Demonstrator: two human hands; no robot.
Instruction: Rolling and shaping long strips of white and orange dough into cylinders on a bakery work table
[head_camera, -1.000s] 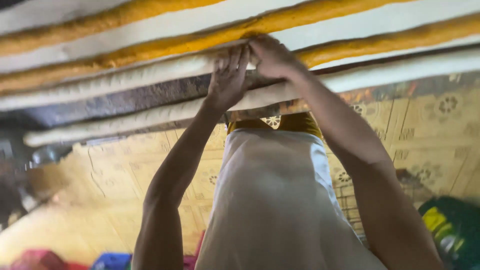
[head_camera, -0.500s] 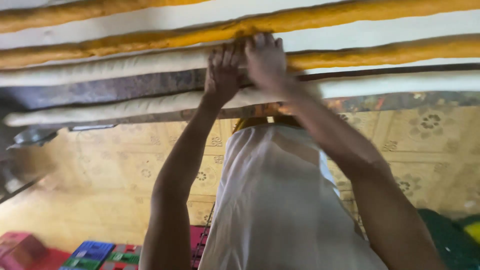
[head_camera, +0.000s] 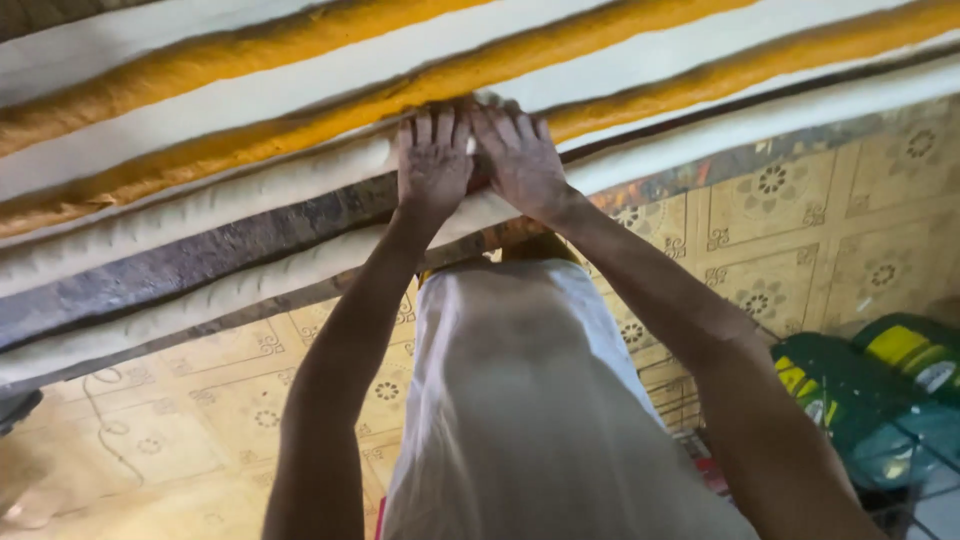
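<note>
now both hands (head_camera: 478, 160) flat on ridged white-and-yellow dough rolls (head_camera: 300, 120).

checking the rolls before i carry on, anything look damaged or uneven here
Nothing looks torn or spilled. The long white rolls and yellow rolls lie side by side in even rows. Both the left hand and right hand press flat on one white roll. The only odd patch is a dark mottled strip between two white rolls.
</note>
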